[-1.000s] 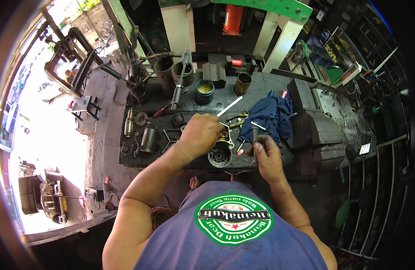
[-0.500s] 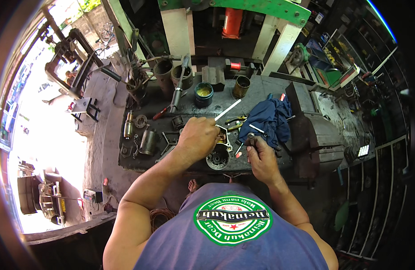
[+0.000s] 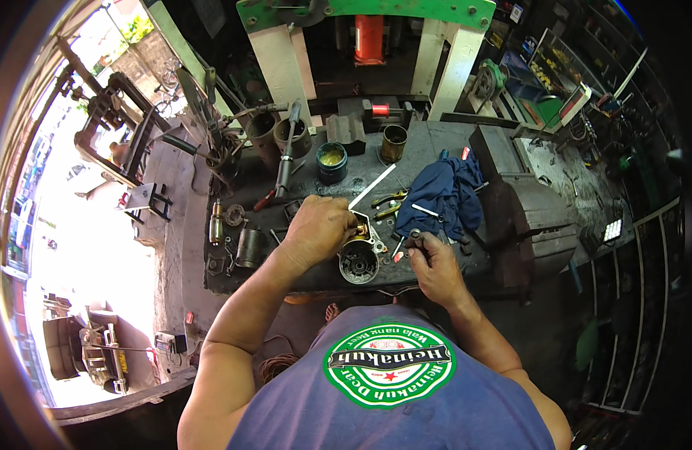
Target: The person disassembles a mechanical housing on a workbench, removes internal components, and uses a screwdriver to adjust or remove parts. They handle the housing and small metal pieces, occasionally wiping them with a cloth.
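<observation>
A metal housing [image 3: 359, 264], with a round dark cavity and brassy parts in its upper opening, lies at the front of the bench. My left hand [image 3: 316, 229] is over the housing's upper left edge, fingers pinched round the lower end of a thin white stick [image 3: 374, 185]. The stick slants up to the right; its lower end is hidden by the fingers. To the right of the housing, my right hand [image 3: 438, 270] is closed on a small dark cylindrical metal part [image 3: 416, 236], held between thumb and fingers with its round end showing.
A dark blue cloth [image 3: 443, 196] lies beyond my right hand, beside yellow-handled pliers [image 3: 389, 201]. Behind stand an open tub of yellowish grease [image 3: 332, 160] and a brown can [image 3: 393, 142]. Metal cylinders [image 3: 249, 247] lie left; a large vise [image 3: 530, 225] stands right.
The view has shifted slightly, moving most things a little left in the picture. Both hands stay near the housing, the left with the white stick, the right with the metal part.
</observation>
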Motion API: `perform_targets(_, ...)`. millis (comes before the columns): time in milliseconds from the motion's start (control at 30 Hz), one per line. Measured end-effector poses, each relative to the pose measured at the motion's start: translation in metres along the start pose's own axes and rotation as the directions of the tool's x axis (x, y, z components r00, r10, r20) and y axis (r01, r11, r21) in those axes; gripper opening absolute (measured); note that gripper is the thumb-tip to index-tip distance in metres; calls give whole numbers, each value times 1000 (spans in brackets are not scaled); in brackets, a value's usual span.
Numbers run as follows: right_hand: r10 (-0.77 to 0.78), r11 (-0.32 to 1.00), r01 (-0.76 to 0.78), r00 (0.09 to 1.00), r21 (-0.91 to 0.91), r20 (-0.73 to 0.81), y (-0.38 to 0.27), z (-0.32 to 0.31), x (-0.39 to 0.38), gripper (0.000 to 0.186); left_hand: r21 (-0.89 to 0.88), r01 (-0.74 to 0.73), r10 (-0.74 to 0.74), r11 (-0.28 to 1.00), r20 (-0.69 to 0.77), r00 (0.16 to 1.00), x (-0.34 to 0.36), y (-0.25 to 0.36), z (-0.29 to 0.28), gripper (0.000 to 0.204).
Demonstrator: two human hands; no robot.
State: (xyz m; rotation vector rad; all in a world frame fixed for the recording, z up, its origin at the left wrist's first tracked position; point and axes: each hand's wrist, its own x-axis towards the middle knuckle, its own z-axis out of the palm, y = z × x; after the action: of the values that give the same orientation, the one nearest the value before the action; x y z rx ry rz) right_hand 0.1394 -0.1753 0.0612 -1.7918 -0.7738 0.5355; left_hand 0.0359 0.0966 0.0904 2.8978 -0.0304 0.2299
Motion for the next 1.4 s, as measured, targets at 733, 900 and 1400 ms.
perform_targets(733, 14, 998, -18, 998, -61, -58, 23, 2, 1, 18, -71, 13, -5, 997, 119, 993, 3, 0, -11, 18)
perform_targets(900, 94, 996, -93, 995, 6, -23, 22, 2, 1, 17, -38, 82, -76, 996, 129, 989, 8, 2, -9, 19)
perform_targets(1400, 30, 999, -32, 999, -41, -41, 23, 3, -3, 18, -50, 36, -34, 998, 37, 999, 7, 10, 3, 17)
